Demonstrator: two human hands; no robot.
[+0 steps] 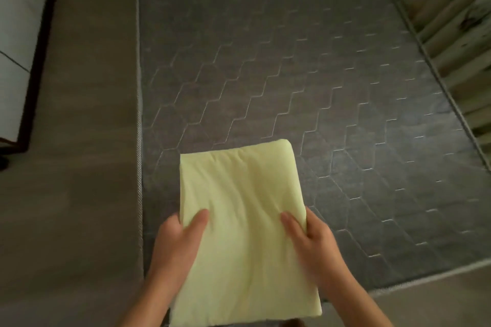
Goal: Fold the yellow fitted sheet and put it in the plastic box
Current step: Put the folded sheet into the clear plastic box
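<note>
The yellow fitted sheet (241,220) is folded into a thick, neat rectangle and held over the near left corner of a dark grey quilted mattress (305,74). My left hand (178,239) grips its left edge, thumb on top and fingers underneath. On the right edge, my right hand (310,239) holds it the same way. No plastic box is in view.
A brown floor (71,167) runs along the mattress's left side. White furniture with a dark base (18,48) stands at the far left. Pale green patterned fabric (451,21) hangs along the mattress's right side.
</note>
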